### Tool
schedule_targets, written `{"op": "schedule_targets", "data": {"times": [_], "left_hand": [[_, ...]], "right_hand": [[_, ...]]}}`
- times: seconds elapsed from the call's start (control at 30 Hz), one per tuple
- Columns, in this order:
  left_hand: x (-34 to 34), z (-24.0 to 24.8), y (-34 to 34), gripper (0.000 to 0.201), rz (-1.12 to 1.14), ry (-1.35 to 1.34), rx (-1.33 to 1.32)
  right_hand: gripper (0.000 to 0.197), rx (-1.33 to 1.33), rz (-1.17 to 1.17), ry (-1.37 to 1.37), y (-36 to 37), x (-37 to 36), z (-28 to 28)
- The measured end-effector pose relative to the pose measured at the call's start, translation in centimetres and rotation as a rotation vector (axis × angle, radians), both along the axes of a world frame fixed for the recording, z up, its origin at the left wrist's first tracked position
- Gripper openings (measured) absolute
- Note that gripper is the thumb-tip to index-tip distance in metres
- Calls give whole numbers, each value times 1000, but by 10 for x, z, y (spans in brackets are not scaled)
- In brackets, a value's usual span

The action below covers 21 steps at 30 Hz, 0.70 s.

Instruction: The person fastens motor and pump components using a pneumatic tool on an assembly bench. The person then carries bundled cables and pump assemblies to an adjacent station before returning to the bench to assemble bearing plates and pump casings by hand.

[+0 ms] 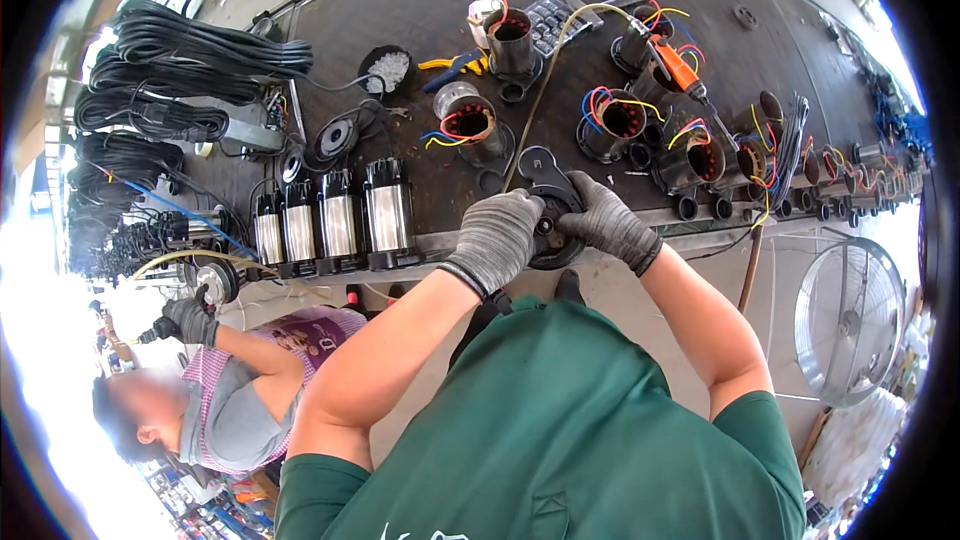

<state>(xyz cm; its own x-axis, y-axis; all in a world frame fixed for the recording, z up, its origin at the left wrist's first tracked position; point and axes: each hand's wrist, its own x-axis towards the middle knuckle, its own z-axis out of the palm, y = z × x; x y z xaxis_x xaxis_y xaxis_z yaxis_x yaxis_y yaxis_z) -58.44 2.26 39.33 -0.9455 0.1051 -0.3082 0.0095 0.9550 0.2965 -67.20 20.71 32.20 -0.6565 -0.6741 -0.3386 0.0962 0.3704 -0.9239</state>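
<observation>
left hand (497, 237), right hand (607, 223), grip black housing (551, 215)

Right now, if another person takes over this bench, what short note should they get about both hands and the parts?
Left hand: gloved, closed on the black round pump part at the bench edge.
Right hand: gloved, grip on the same part from the other side.
Four steel pump bodies stand in a row left of the hands.
Open motor housings with coloured wires sit behind; an orange power screwdriver hangs above them.
Done: four bodies look assembled. Left: the open housings, it seems.
</observation>
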Motion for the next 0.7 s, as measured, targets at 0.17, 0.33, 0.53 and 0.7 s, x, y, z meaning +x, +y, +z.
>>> {"op": "schedule_targets", "data": {"times": [0.17,0.33,0.53,0.7], "left_hand": [[-1,1,-1,32,-6,-34,1],[-1,4,-3,34,-31,-21,27],[0,4,-6,24,-53,17,45],[7,3,-10,26,-86,49,89]], "right_hand": [[75,-131,-23,-191,-2,3,4],[74,-90,-8,-179,-3,0,9],[69,-46,1,-81,-4,3,8],[69,-98,-72,-134,-6,4,11]]}}
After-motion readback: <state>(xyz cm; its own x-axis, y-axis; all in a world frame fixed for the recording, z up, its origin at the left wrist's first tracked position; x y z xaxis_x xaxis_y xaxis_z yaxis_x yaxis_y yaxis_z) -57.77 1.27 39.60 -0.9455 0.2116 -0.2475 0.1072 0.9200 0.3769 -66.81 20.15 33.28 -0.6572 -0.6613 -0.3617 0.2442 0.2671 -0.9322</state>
